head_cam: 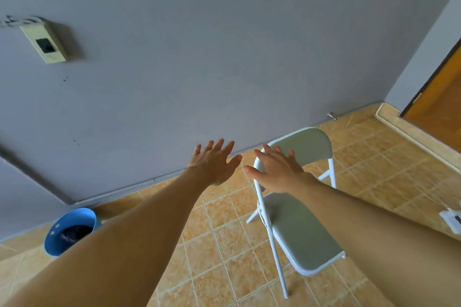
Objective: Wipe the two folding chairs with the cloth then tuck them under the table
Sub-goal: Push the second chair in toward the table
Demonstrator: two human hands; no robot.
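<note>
Head view: both hands (245,166) spread above unfolded folding chair (300,227).

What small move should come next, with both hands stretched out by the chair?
Probably fetch the cloth first: left hand and right hand are both open and empty near the folding chair, so wiping cannot start. Something dark lies in the blue bucket; whether it is the cloth is unclear.

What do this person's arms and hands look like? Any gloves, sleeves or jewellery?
Both are bare. The left hand and right hand wear no gloves, and no ring, watch or bracelet shows. The left forearm and right forearm are uncovered as far as the picture reaches; no sleeve is in view.
</note>
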